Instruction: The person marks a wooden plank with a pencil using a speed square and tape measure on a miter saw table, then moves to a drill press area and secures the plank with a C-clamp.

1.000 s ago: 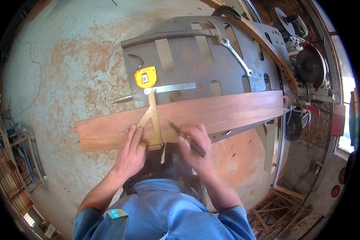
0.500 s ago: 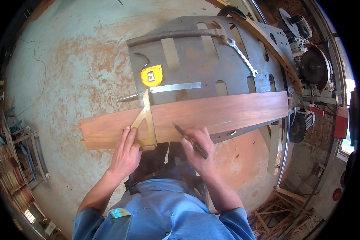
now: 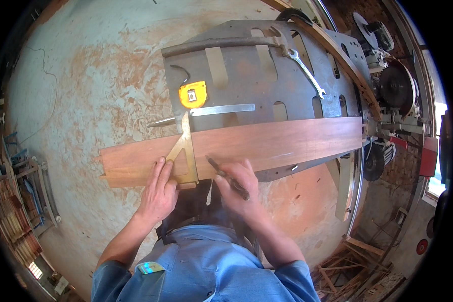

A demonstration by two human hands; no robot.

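Note:
A long reddish-brown wooden board (image 3: 277, 140) lies across the metal table. My left hand (image 3: 158, 189) is closed on a brass-coloured triangular square (image 3: 190, 156), its fingers resting on the square and the board and its thumb at the near edge. The square's thicker edge sits along the board's near side, and its tip reaches past the far side. In my right hand (image 3: 238, 183) is a dark pen (image 3: 226, 174), its tip over the board just right of the square. Whether the tip touches the wood I cannot tell.
On the slotted metal table (image 3: 241, 70) lie a yellow tape measure (image 3: 193, 94), a steel ruler (image 3: 224, 109), a hammer (image 3: 221, 46) and a wrench (image 3: 307, 73). A pointed metal tool (image 3: 162, 122) sticks out past its left edge. Circular saw blades (image 3: 396, 85) stand at the right.
My right hand has moved left with the pen, bringing its tip nearer the square. My left hand and the square have stayed in place.

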